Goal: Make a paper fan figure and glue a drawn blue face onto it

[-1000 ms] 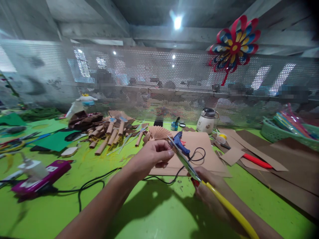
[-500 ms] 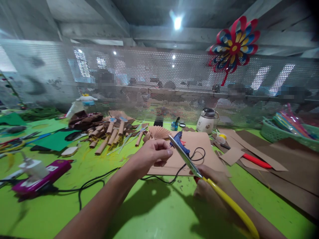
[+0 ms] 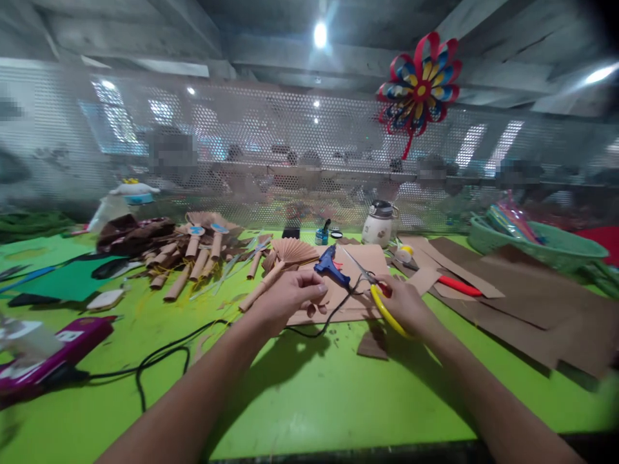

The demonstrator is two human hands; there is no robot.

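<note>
My right hand (image 3: 403, 303) grips a pair of scissors (image 3: 384, 310) by the yellow handles. Their metal blades point forward and left, over the brown paper sheets (image 3: 372, 256). My left hand (image 3: 294, 295) is closed in a pinch, thumb against forefinger; anything held in it is too small to make out. Just beyond that hand lies a pleated paper fan (image 3: 293, 250) with a rolled paper handle. A blue glue gun (image 3: 331, 266) rests on the sheets between my hands, its black cord running left. One dark brown paper scrap (image 3: 373, 345) lies below the scissors.
Several finished fans (image 3: 193, 248) are heaped at left, behind a purple power strip (image 3: 62, 351). A red-handled tool (image 3: 459, 285) lies among brown paper (image 3: 522, 303) at right. Behind stand a white jug (image 3: 378, 225) and a green basket (image 3: 556, 243), before a perforated screen (image 3: 271, 142).
My right hand has moved the scissors forward, away from my left hand, and down toward the paper sheets. The view has turned right. My left hand keeps its pinch.
</note>
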